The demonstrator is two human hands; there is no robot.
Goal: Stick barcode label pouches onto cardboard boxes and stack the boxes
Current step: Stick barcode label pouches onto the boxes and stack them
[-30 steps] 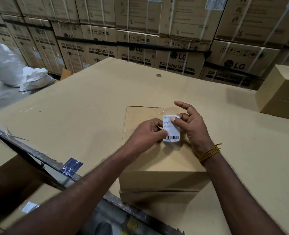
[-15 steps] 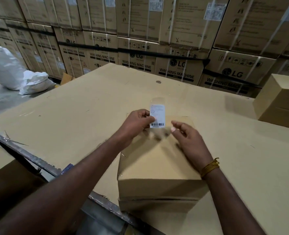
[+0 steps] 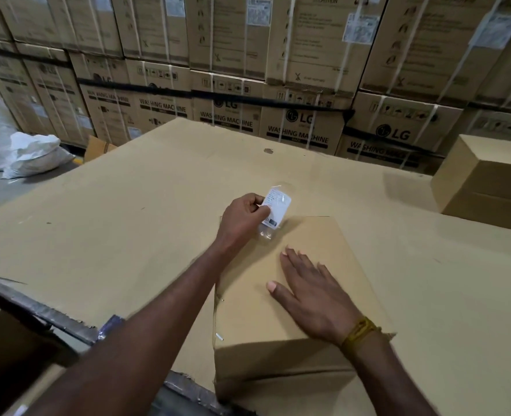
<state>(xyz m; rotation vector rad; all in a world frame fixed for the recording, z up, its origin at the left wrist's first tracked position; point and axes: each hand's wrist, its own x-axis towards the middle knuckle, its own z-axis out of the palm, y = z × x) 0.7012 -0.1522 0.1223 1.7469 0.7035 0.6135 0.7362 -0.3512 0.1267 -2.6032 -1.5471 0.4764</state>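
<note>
A plain cardboard box (image 3: 332, 247) sits in front of me on a large flat cardboard surface (image 3: 146, 205). My left hand (image 3: 243, 219) pinches a clear pouch with a white barcode label (image 3: 275, 210) and holds it in the air above the box's far left corner. My right hand (image 3: 311, 291) lies flat on the box's top with fingers straight. A second plain box (image 3: 485, 178) stands at the far right of the surface.
Stacked washing machine cartons (image 3: 302, 121) wall off the back. White sacks (image 3: 23, 145) lie on the floor at the left. A metal edge strip (image 3: 38, 310) runs along the near left side of the surface.
My left hand has lifted the label pouch off the box top and away toward the far left corner. My right hand let go of the pouch and now lies flat on the box.
</note>
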